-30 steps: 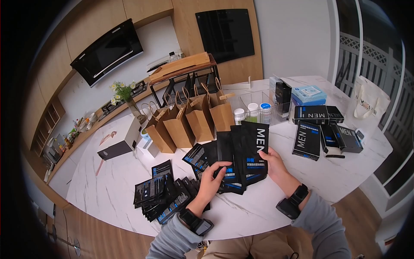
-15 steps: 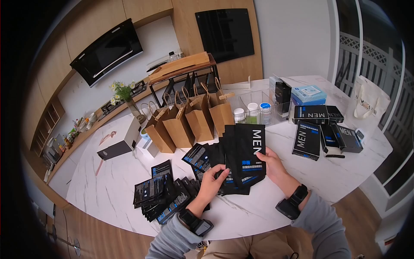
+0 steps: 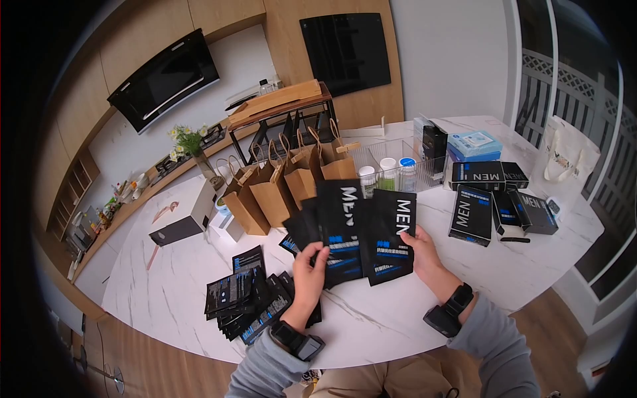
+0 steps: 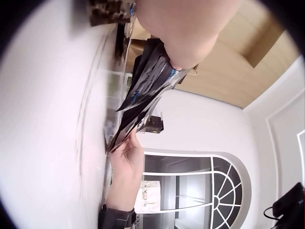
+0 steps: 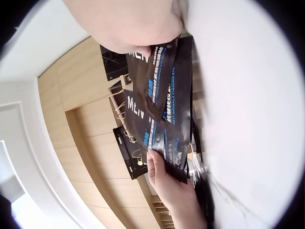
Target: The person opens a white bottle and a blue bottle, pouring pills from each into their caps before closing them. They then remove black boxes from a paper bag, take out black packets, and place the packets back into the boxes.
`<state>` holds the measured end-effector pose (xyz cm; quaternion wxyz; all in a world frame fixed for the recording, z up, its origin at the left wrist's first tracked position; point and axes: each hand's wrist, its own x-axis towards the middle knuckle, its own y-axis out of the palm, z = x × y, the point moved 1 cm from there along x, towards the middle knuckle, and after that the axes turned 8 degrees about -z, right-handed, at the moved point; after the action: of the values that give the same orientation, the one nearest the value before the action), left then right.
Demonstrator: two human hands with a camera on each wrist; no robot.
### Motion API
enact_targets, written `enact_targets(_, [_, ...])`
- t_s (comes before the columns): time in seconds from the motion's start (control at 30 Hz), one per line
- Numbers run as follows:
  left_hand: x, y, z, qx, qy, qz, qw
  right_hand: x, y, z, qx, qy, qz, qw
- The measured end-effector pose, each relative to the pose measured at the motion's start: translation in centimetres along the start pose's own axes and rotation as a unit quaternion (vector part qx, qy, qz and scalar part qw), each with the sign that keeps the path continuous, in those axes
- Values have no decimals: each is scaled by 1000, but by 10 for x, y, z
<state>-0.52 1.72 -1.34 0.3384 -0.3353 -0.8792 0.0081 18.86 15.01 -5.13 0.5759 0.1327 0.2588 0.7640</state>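
Note:
My left hand (image 3: 308, 277) pinches a fan of black eye patch sachets (image 3: 341, 229) by their lower left edge, thumb on top. In my right hand (image 3: 426, 257) a smaller bunch of the same sachets (image 3: 393, 222) is gripped at its right side. Both bunches are tilted up above the table, printed "MEN" faces toward me. In the right wrist view the two bunches (image 5: 157, 78) overlap, and blue lettering reads "anti-wrinkle firming eye patch". A loose pile of sachets (image 3: 232, 296) lies left of my left hand, some overlapping each other.
Kraft paper bags (image 3: 269, 189) stand in a row behind the sachets. A clear bin (image 3: 430, 169) holds several bottles. Black "MEN" boxes (image 3: 471, 215) lie on the right of the marble table (image 3: 378, 331). A white box (image 3: 186, 211) sits at left.
Sachets that lay beneath the right hand's bunch are now lifted and fanned out leftward in my left hand. A gap has opened between the two bunches. The pile at left stays put.

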Motion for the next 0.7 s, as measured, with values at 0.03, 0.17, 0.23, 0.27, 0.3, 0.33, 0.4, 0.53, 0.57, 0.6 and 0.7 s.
enact_targets(0.03, [3,-3,7,-18,-20,-33,999,2,-2,-1,21,0,-25,999])
enact_targets(0.17, [19,-23,7,-109,-13,-172,979,12,-9,-11,67,21,-38,997])
enact_targets(0.23, [23,-28,0,-166,-33,-170,971,5,1,-7,36,85,7,996])
enact_targets(0.27, [23,-28,1,-198,-41,-160,966,1,4,-8,18,97,77,992])
enact_targets(0.3, [22,-26,1,-229,-50,-150,960,-2,6,-10,0,109,146,983])
enact_targets(0.33, [19,-24,-1,-255,-67,-122,957,-5,10,-13,-9,130,241,962])
enact_targets(0.4, [13,-15,1,-269,-96,-81,955,-14,15,-14,-127,99,245,956])
enact_targets(0.53, [0,-3,-9,-212,-115,38,970,-9,12,-13,-246,-74,165,952])
enact_targets(0.57, [-2,-1,-11,-199,-112,51,972,-7,11,-9,-246,-74,164,952])
enact_targets(0.6, [-3,2,-9,-184,-103,51,976,-4,11,-2,-157,-41,155,974])
enact_targets(0.7, [-6,4,-7,-152,-90,72,982,1,7,2,-23,12,213,977])
